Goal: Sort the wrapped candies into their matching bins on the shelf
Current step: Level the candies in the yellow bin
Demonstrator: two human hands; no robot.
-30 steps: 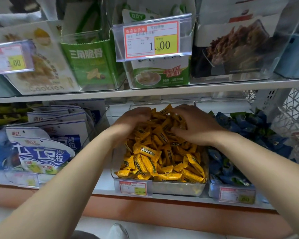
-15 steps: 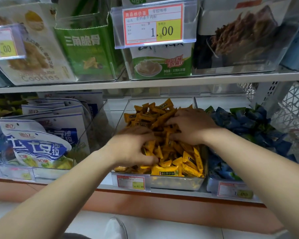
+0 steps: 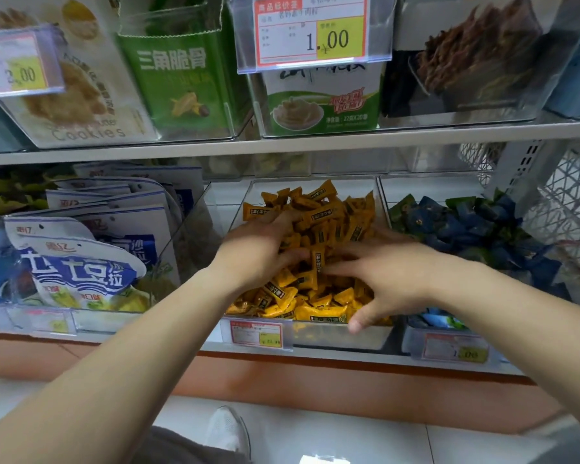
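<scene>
My left hand (image 3: 255, 252) lies palm down on the yellow candies (image 3: 329, 212), fingers curled into the heap, thumb tucked under; I cannot tell whether it has hold of any; my right hand (image 3: 399, 279) is spread flat over the near side of the same heap, fingers straight and pointing left, thumb hanging at the front rim, gripping nothing; both forearms reach in from below; the candies fill the clear middle bin (image 3: 342, 336) on the lower shelf (image 3: 349, 358); blue candies (image 3: 456, 226) sit in the bin just to its right, snack bags (image 3: 81, 272) to its left.
</scene>
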